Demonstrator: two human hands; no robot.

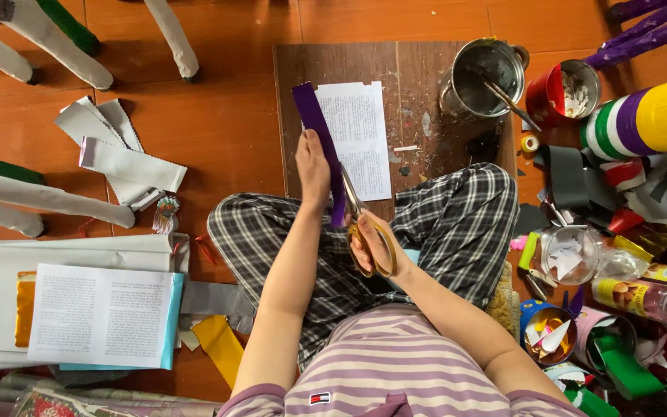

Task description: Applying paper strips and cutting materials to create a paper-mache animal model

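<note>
Your left hand (314, 166) pinches the purple paper strip (318, 135); your right hand (376, 247) grips gold-handled scissors (360, 224), blades seemingly just entering its near end, most still uncut.

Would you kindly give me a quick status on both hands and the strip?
Left hand holding purple strip upright. Right hand working gold-handled scissors at strip's lower end. Printed sheet lies behind on board; nothing blocking.

Purple paper strip (316, 127) upright, long, narrow; gold-handled scissors (364, 228) at its lower end
</note>
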